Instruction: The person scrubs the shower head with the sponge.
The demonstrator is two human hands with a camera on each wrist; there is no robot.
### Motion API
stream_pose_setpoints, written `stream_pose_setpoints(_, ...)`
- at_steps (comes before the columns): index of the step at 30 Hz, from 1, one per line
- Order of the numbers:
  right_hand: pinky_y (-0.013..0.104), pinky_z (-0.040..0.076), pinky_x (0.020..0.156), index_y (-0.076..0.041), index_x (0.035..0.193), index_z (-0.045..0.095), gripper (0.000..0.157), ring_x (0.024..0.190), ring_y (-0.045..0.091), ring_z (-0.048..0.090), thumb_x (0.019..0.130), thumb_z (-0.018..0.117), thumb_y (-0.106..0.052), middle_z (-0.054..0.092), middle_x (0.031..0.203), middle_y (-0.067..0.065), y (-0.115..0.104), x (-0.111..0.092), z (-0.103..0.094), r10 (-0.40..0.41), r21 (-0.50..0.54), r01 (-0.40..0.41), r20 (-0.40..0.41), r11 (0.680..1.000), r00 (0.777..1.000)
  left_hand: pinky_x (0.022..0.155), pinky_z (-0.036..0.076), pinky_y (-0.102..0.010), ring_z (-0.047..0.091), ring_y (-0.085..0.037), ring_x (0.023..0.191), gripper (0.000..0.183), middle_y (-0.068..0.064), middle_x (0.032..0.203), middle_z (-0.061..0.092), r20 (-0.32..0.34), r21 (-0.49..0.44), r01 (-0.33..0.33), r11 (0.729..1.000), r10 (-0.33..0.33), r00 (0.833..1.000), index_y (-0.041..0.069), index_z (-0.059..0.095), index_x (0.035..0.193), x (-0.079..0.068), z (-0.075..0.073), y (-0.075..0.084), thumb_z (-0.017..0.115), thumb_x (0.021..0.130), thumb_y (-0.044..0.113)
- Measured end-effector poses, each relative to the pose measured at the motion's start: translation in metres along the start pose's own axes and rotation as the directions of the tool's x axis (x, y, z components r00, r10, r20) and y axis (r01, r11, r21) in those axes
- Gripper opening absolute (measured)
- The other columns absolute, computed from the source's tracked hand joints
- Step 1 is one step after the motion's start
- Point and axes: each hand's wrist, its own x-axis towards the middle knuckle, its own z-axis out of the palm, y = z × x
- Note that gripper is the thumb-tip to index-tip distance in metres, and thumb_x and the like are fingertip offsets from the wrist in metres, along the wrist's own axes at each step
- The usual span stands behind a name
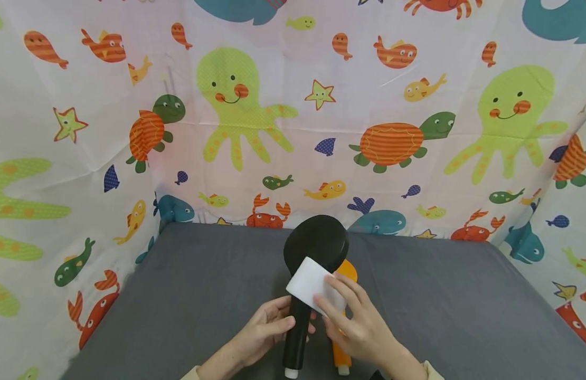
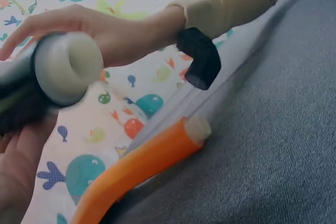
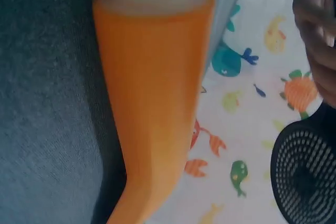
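A black shower head (image 1: 317, 240) is tilted up over the middle of the table, its round head pointing away. My left hand (image 1: 266, 328) grips its black handle from the left, with the thumb across the front. In my right hand (image 1: 357, 322) is a white sponge block (image 1: 309, 282), pinched by the fingers and lying over the handle just below the head. The handle's hollow white end (image 2: 68, 69) faces the left wrist camera. Perforations show on the head's face in the right wrist view. Partly hidden behind the right hand, an orange shower head (image 1: 341, 352) lies on the table.
A grey cloth (image 1: 217, 285) covers the table. White curtains (image 1: 283, 116) printed with sea animals stand at the back and both sides. A black device (image 2: 202, 59) is strapped at the right wrist. The orange handle (image 3: 157, 87) lies close below the right wrist.
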Motion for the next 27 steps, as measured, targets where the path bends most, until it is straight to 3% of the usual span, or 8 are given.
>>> stream_pose_setpoints(4, 0.035, 0.043, 0.095, -0.005, 0.114, 0.060, 0.030, 0.105, 0.043, 0.045, 0.094, 0.049, -0.025, 0.046, 0.121, 0.030, 0.012, 0.002, 0.000, 0.104, -0.024, -0.106, -0.090, 0.994, 0.991, 0.090, 0.047, -0.039, 0.060, -0.020, 0.101, 0.035, -0.010, 0.117, 0.058, 0.073, -0.109, -0.003, 0.994, 0.011, 0.997, -0.003, 0.042, 0.131, 0.000, 0.002, 0.000, 0.032, 0.099, 0.008)
stream_pose_setpoints(9, 0.043, 0.050, 0.080, -0.002, 0.119, 0.055, 0.038, 0.110, 0.042, 0.041, 0.094, 0.049, -0.030, 0.039, 0.127, 0.031, 0.020, 0.006, -0.003, 0.279, -0.017, -0.284, -0.146, 0.959, 0.949, 0.090, 0.047, -0.037, 0.061, -0.018, 0.101, 0.035, -0.009, 0.117, 0.059, 0.139, -0.182, 0.000, 0.983, 0.026, 0.990, -0.002, 0.046, 0.128, 0.000, 0.002, -0.001, 0.029, 0.099, 0.008)
stream_pose_setpoints(11, 0.043, 0.049, 0.082, -0.001, 0.118, 0.056, 0.037, 0.109, 0.043, 0.042, 0.094, 0.050, -0.029, 0.040, 0.125, 0.032, 0.015, 0.006, -0.001, 0.252, 0.005, -0.254, -0.141, 0.967, 0.957, 0.091, 0.047, -0.037, 0.060, -0.018, 0.101, 0.035, -0.009, 0.117, 0.058, 0.148, -0.192, 0.001, 0.981, 0.028, 0.989, -0.004, 0.044, 0.128, -0.001, 0.002, -0.001, 0.028, 0.099, 0.008)
stream_pose_setpoints(15, 0.034, 0.040, 0.096, -0.003, 0.114, 0.061, 0.032, 0.104, 0.043, 0.045, 0.094, 0.048, -0.024, 0.047, 0.120, 0.031, 0.001, 0.004, 0.002, 0.078, 0.014, -0.077, -0.075, 0.997, 0.994, 0.091, 0.047, -0.037, 0.060, -0.018, 0.102, 0.037, -0.009, 0.117, 0.057, 0.140, -0.184, 0.001, 0.983, 0.026, 0.990, -0.007, 0.037, 0.132, -0.002, 0.001, 0.000, 0.028, 0.099, 0.008)
stream_pose_setpoints(17, 0.034, 0.037, 0.099, -0.004, 0.112, 0.062, 0.030, 0.103, 0.043, 0.047, 0.094, 0.047, -0.023, 0.050, 0.118, 0.029, -0.002, 0.005, 0.002, 0.004, 0.005, -0.004, -0.049, 1.000, 0.999, 0.091, 0.047, -0.037, 0.060, -0.018, 0.102, 0.038, -0.009, 0.117, 0.057, 0.137, -0.172, 0.001, 0.985, 0.023, 0.990, -0.007, 0.036, 0.133, -0.002, 0.000, -0.001, 0.028, 0.099, 0.008)
stream_pose_setpoints(20, 0.033, 0.036, 0.101, -0.006, 0.110, 0.063, 0.027, 0.102, 0.042, 0.047, 0.093, 0.047, -0.021, 0.051, 0.117, 0.028, 0.004, 0.007, -0.002, -0.015, -0.026, 0.013, -0.080, 1.000, 0.997, 0.090, 0.047, -0.038, 0.060, -0.019, 0.101, 0.037, -0.009, 0.116, 0.058, 0.158, -0.151, -0.006, 0.988, 0.030, 0.987, -0.005, 0.038, 0.132, -0.002, -0.001, -0.001, 0.030, 0.099, 0.007)
stream_pose_setpoints(24, 0.027, 0.036, 0.101, -0.002, 0.112, 0.060, 0.031, 0.102, 0.045, 0.046, 0.092, 0.048, -0.022, 0.048, 0.119, 0.031, 0.021, 0.014, -0.010, 0.121, -0.011, -0.125, -0.176, 0.992, 0.977, 0.090, 0.048, -0.038, 0.061, -0.019, 0.101, 0.036, -0.009, 0.116, 0.059, 0.203, -0.124, -0.017, 0.992, 0.042, 0.978, -0.003, 0.042, 0.131, -0.001, -0.003, -0.003, 0.031, 0.097, 0.005)
stream_pose_setpoints(27, 0.018, 0.037, 0.096, 0.004, 0.120, 0.055, 0.042, 0.107, 0.041, 0.046, 0.095, 0.047, -0.029, 0.045, 0.125, 0.031, 0.030, 0.019, -0.016, 0.321, 0.112, -0.305, -0.179, 0.946, 0.930, 0.089, 0.048, -0.037, 0.062, -0.019, 0.100, 0.038, -0.009, 0.115, 0.060, 0.220, -0.092, -0.024, 0.995, 0.044, 0.975, -0.003, 0.041, 0.133, -0.001, -0.005, -0.002, 0.033, 0.096, 0.004)
